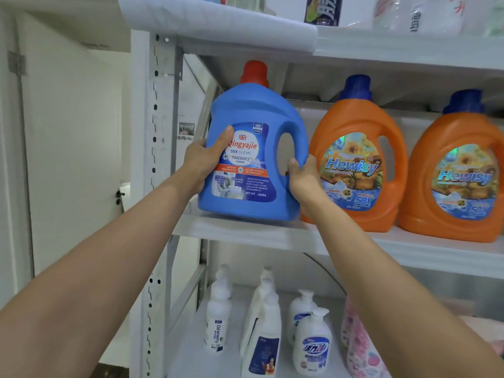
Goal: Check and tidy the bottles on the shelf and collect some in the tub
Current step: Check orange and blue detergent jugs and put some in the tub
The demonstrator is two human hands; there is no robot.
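Observation:
A big blue detergent jug (253,110) with a red cap stands at the left end of the middle shelf (245,230), its label facing me. My left hand (203,162) grips its left side, thumb across the label. My right hand (304,178) grips the lower right edge below the handle hole. Two orange jugs (357,124) (461,132) with blue caps stand to the right of it on the same shelf. No tub is in view.
The lower shelf holds several white bottles (218,317) and pump dispensers (312,342), plus pink floral bottles (360,347). Packs and a dark bottle (323,9) sit on the top shelf. A perforated metal upright (152,159) and a white wall lie to the left.

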